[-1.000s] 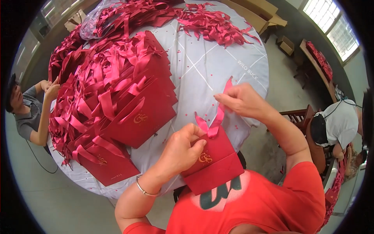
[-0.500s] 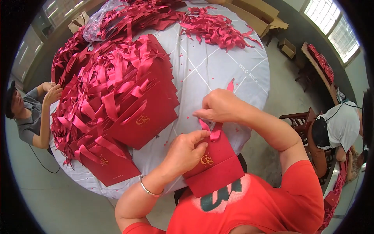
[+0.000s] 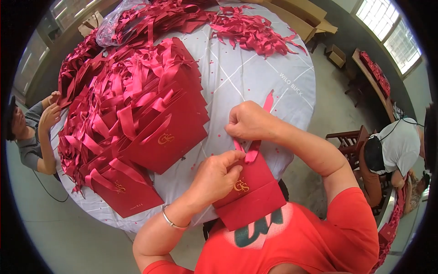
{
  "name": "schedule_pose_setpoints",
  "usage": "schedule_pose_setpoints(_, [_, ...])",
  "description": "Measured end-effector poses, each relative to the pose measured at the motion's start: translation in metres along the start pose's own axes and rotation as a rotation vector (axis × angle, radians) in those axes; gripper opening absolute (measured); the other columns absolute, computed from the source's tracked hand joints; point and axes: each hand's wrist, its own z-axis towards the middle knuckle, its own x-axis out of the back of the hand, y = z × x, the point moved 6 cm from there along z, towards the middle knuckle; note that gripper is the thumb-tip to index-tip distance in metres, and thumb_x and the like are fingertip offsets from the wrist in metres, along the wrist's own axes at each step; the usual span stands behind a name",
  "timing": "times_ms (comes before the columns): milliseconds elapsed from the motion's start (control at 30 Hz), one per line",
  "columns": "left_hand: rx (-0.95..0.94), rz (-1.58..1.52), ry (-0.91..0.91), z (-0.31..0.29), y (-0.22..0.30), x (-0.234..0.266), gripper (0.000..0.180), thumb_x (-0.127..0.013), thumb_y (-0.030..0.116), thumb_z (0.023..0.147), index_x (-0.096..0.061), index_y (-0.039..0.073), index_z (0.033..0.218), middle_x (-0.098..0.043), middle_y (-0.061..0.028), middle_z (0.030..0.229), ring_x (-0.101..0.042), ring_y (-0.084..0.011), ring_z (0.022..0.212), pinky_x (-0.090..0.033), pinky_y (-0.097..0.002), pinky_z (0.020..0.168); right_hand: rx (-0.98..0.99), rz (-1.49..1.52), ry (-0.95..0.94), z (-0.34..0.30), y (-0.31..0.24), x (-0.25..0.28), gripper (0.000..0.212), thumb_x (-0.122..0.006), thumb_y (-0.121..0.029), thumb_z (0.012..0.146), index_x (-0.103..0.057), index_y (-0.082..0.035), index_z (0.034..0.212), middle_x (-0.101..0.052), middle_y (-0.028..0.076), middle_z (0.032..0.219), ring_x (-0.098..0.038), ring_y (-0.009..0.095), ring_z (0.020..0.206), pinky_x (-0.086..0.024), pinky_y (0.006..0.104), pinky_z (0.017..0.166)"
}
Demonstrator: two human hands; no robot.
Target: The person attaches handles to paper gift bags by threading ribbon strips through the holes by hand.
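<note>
A small red paper gift bag (image 3: 251,198) with gold print leans against my shirt at the near edge of the table. My left hand (image 3: 215,177) pinches its upper left edge between thumb and fingers. Just beyond the bag, my right hand (image 3: 248,121) is closed on a dark pink ribbon (image 3: 253,152), which rises from the bag's top. One pointed ribbon tail (image 3: 269,100) sticks out past the far side of my right hand. My fingers hide the ribbon's middle part.
A big heap of red gift bags (image 3: 178,141) with ribbon handles covers the left of the round table. Loose ribbons (image 3: 253,32) lie at the far side, beside clear plastic (image 3: 109,29). One person (image 3: 34,132) works at left, others at right. A cardboard box (image 3: 301,18) stands beyond.
My right hand has shifted slightly away from the bag, with its fingers curled tighter. My left hand and the bag have barely moved. The person at left has moved their hands a little farther left.
</note>
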Motion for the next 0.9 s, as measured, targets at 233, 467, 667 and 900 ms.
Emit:
schedule_pose_setpoints(233, [0.016, -0.031, -0.027, 0.002, -0.002, -0.003, 0.025, -0.062, -0.002, 0.09, -0.065, -0.003, 0.115, -0.073, -0.0077, 0.102, -0.065, -0.0093, 0.094, -0.053, -0.0251, 0.081, 0.089, 0.003, 0.22, -0.003, 0.005, 0.006, 0.031, -0.069, -0.025, 0.081, -0.067, 0.005, 0.071, -0.063, 0.023, 0.064, -0.066, 0.029, 0.059, -0.05, 0.0391, 0.057])
schedule_pose_setpoints(467, [0.08, -0.202, -0.013, 0.004, -0.014, -0.003, 0.023, -0.062, -0.003, 0.091, -0.065, -0.004, 0.114, -0.072, -0.0052, 0.103, -0.064, -0.0081, 0.095, -0.052, -0.0227, 0.082, -0.166, 0.128, 0.267, -0.053, 0.027, 0.043, 0.045, -0.069, -0.037, 0.089, -0.068, 0.004, 0.07, -0.055, 0.008, 0.052, -0.05, 0.009, 0.049, -0.042, 0.0316, 0.048])
schedule_pose_setpoints(667, [0.086, -0.215, -0.039, 0.008, -0.013, -0.01, 0.02, -0.064, 0.001, 0.092, -0.066, -0.004, 0.112, -0.071, -0.0035, 0.1, -0.064, -0.0065, 0.091, -0.052, -0.0214, 0.078, -0.331, 0.537, 0.104, -0.062, 0.037, 0.008, 0.035, -0.078, -0.028, 0.084, -0.069, 0.001, 0.067, -0.058, -0.001, 0.055, -0.052, 0.006, 0.049, -0.039, 0.0237, 0.045])
schedule_pose_setpoints(900, [0.069, -0.187, 0.003, 0.005, -0.011, -0.004, 0.017, -0.065, 0.003, 0.093, -0.067, -0.004, 0.108, -0.072, -0.002, 0.095, -0.063, -0.0052, 0.086, -0.052, -0.0212, 0.075, -0.304, 0.364, 0.187, -0.095, 0.019, 0.02, 0.036, -0.076, -0.029, 0.087, -0.07, 0.002, 0.07, -0.061, 0.002, 0.057, -0.056, 0.006, 0.054, -0.043, 0.0228, 0.049])
